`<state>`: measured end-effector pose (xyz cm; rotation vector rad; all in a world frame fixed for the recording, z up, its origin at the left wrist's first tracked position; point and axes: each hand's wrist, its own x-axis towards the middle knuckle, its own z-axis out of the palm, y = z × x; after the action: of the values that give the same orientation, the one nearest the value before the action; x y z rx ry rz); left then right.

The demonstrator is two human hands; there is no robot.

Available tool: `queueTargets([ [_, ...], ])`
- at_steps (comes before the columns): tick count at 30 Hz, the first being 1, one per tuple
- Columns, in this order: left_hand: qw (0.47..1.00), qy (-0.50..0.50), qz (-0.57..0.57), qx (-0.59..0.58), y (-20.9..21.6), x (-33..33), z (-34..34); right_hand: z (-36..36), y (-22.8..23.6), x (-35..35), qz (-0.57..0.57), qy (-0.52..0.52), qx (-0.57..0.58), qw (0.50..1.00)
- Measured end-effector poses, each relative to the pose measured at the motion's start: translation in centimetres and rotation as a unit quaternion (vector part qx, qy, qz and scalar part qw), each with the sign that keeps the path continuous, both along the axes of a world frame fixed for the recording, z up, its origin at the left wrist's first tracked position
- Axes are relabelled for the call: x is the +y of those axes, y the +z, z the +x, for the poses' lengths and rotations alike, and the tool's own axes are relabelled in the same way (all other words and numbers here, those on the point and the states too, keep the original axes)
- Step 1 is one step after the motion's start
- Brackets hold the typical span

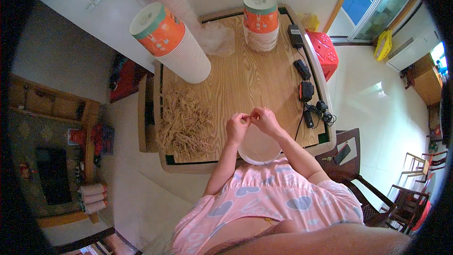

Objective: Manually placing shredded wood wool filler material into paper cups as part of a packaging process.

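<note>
At the near edge of the table, my left hand (pixel 238 125) and my right hand (pixel 265 121) meet with fingertips pinched together. What they pinch is too small to make out. Just below them a white paper bucket (pixel 260 147) is tipped with its mouth toward me, and a faint thin strand shows inside it. To the left lies a loose tangle of tan paper twine (pixel 185 125). Farther back stands a tall upside-down stack of paper buckets (pixel 175 47), orange and green on top; a shorter stack (pixel 261 21) is at the far edge.
Black power adapters and cables (pixel 306 90) run along the right side of the wooden table (pixel 245 82). Clear plastic wrapping (pixel 217 38) lies at the back. A red stool (pixel 322 53) stands beyond the right edge, and a dark wooden chair (pixel 347 163) sits close at my right.
</note>
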<state>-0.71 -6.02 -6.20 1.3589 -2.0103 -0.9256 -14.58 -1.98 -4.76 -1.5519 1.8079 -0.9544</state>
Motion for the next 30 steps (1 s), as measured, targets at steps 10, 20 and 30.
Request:
queueTargets([
  [10,0.937,-0.02,0.259,0.234,-2.2,-1.0,1.3,0.4,0.3,0.5,0.004,-0.022,-0.002,1.0],
  [20,0.999,-0.032,0.023,-0.011,1.2,-0.3,0.3,0.3,0.2,0.4,-0.01,-0.005,0.0,1.0],
  [30,0.976,-0.011,0.126,0.179,-1.2,-1.5,1.5,0.3,0.0,0.3,0.025,0.019,-0.046,0.998],
])
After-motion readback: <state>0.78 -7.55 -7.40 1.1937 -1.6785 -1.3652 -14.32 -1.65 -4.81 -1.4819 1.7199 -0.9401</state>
